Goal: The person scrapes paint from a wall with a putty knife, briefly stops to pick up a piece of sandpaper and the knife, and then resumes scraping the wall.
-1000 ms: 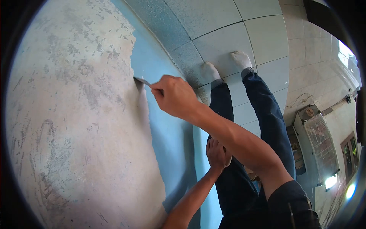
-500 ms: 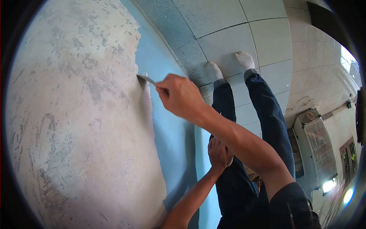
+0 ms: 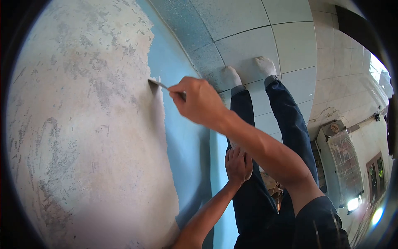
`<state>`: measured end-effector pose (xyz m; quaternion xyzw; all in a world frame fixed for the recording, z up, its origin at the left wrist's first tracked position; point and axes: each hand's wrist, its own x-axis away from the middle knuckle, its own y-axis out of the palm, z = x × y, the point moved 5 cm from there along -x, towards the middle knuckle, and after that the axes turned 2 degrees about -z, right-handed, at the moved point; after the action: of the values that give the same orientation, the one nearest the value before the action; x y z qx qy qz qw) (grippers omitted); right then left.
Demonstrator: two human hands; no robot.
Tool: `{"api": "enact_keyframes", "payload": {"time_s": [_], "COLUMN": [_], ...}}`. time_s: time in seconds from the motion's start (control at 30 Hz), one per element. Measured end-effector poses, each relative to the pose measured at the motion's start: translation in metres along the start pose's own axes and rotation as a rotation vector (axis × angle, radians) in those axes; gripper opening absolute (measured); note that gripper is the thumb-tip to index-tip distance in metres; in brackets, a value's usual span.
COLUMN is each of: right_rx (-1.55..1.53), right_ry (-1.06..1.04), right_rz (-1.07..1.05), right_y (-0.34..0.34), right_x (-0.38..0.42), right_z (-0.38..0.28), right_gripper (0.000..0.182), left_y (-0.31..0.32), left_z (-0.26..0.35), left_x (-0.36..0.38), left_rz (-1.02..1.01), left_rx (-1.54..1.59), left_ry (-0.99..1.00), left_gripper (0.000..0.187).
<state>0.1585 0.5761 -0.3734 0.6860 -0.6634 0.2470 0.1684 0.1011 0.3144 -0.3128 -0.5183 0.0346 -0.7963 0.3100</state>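
My right hand [image 3: 200,99] is closed round the handle of a putty knife [image 3: 156,84]. Its thin metal blade meets the wall at the ragged border between a whitish, grey-patched coat [image 3: 103,141] and smooth blue paint [image 3: 184,166]. A small raised flake of the pale coat shows beside the blade. Lower down, my left hand [image 3: 238,166] is held in front of my leg, beneath the right forearm, with its fingers curled together. Something pale shows at its edge, but what it holds, if anything, is hidden.
Pale floor tiles [image 3: 257,45] carry bluish dust along the foot of the wall. My bare feet [image 3: 265,66] stand on them. At the right is a boxy unit under clear plastic [image 3: 346,162], with a bright lamp [image 3: 353,203] below it and a loose wire near it.
The right hand and putty knife have shifted very slightly, and the blade tilts a little differently against the wall. The left hand stays nearly where it was.
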Motion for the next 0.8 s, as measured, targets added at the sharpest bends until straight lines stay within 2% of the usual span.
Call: {"api": "enact_keyframes", "payload": {"time_s": [0.1,0.23,0.33,0.43,0.53,0.57,0.67,0.8], "right_rx": [0.056,0.066,0.001,0.005,0.056,0.013,0.019,0.034], "right_ry": [-0.001,0.041,0.098,0.05,0.02,0.09,0.038,0.019], "right_rz": [-0.043,0.058,-0.059,-0.059,0.066,0.035,-0.017,0.02], "right_y": [0.005,0.013,0.001,0.004,0.015,0.016,0.002,0.007], "right_x": [0.008,-0.025,-0.015,-0.001,-0.028,-0.034,-0.018,-0.014], "right_z": [-0.014,-0.002,-0.01,-0.013,0.0,0.005,-0.01,-0.005], "right_gripper": [0.016,0.017,0.017,0.017,0.017,0.017,0.017,0.017], "left_y": [0.005,0.009,0.007,0.009,0.006,0.005,0.004,0.006], "left_z": [-0.006,-0.007,-0.009,-0.009,-0.006,-0.006,-0.007,-0.006], "left_x": [-0.001,0.004,0.003,0.003,0.003,0.003,0.002,0.002], "left_rz": [-0.023,-0.048,0.036,-0.041,-0.059,-0.048,-0.036,-0.065], "left_rx": [-0.04,-0.121,-0.072,-0.105,-0.104,-0.1,-0.08,-0.067], "left_ry": [0.003,0.055,0.038,0.017,0.033,0.027,0.005,0.015], "left_gripper": [0.033,0.034,0.036,0.037,0.036,0.036,0.037,0.037]}}
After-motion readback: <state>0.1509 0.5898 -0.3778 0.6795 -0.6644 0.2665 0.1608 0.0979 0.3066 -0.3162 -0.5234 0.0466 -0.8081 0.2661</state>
